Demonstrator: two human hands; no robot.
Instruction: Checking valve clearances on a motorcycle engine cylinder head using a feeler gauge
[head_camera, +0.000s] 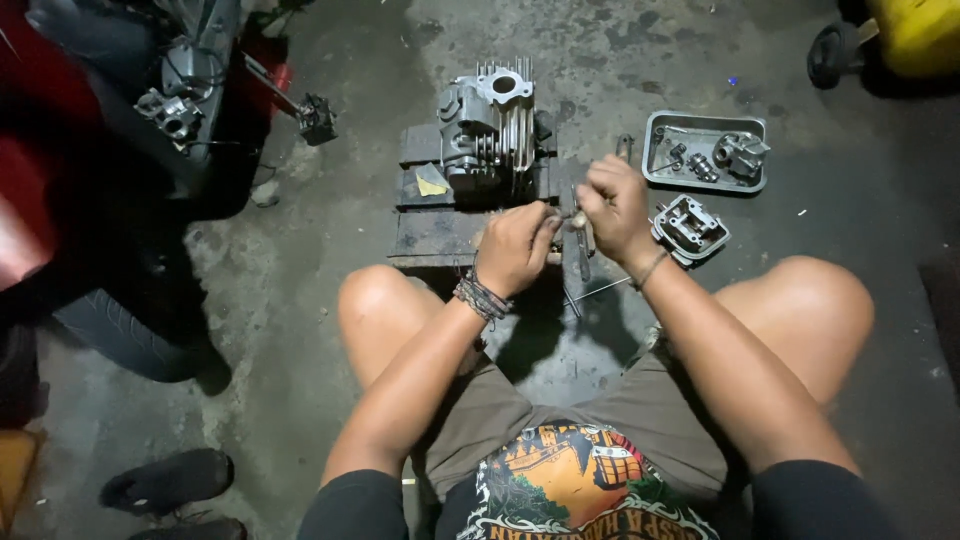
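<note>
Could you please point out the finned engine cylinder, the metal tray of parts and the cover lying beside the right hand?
engine cylinder (500, 125), head view, on its cooling fins.
metal tray (655, 160), head view, on its left rim.
cover (690, 227), head view, on its open middle.

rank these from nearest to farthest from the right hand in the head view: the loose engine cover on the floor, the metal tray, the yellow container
Measured from the right hand:
1. Loose engine cover, on the floor just right of the hand.
2. Metal tray, farther right and up, holding small parts.
3. Yellow container, at the top right corner.
</note>
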